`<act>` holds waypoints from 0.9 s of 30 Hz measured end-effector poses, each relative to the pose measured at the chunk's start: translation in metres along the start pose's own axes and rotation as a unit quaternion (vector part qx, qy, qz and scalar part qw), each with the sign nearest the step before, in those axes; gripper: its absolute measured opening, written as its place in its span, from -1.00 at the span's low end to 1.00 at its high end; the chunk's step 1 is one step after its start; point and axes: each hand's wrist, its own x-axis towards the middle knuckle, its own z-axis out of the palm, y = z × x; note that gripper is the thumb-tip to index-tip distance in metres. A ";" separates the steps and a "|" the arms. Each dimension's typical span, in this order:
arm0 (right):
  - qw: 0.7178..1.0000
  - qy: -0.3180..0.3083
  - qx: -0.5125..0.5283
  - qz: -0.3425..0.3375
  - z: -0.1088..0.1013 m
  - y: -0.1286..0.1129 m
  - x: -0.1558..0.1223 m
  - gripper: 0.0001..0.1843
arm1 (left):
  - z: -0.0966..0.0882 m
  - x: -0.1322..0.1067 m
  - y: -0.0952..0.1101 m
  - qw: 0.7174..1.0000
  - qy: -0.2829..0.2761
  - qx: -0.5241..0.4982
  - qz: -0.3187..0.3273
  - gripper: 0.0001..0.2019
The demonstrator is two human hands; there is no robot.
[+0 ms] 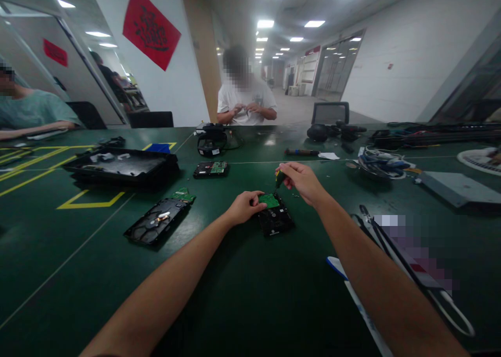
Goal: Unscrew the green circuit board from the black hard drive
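The right hand (302, 180) pinches a screwdriver (279, 177) between thumb and fingers, its shaft pointing down and a little to the left, its long axis close to upright. Under the tip and between the two hands lies a hard drive (277, 221), flat on the green table (227, 289); its long axis runs away from the wearer, the far end leaning left. A green circuit board (270, 201) covers that far end. The left hand (246, 207) pinches the drive's far left part, thumb over the board. Whether the tip touches a screw is too small to tell. Tiny loose pieces (295, 195) lie just below the right hand's fingers. Left of the left hand rests an opened black drive (156, 222), slanting away to the right; beyond that hand sits another drive (211, 169), lying crosswise.
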 end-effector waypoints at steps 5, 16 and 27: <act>0.999 0.032 -0.018 -0.007 0.000 -0.002 0.000 -0.67 | 0.000 0.000 -0.001 1.000 -0.003 -0.013 -0.002 -0.61; 0.999 0.012 0.009 -0.032 0.001 -0.004 0.000 -0.70 | 0.000 0.000 -0.003 1.000 -0.003 -0.011 0.008 -0.61; 0.996 0.087 -0.024 -0.017 0.002 -0.004 0.000 -0.77 | -0.001 0.001 -0.002 1.000 -0.006 -0.014 0.005 -0.62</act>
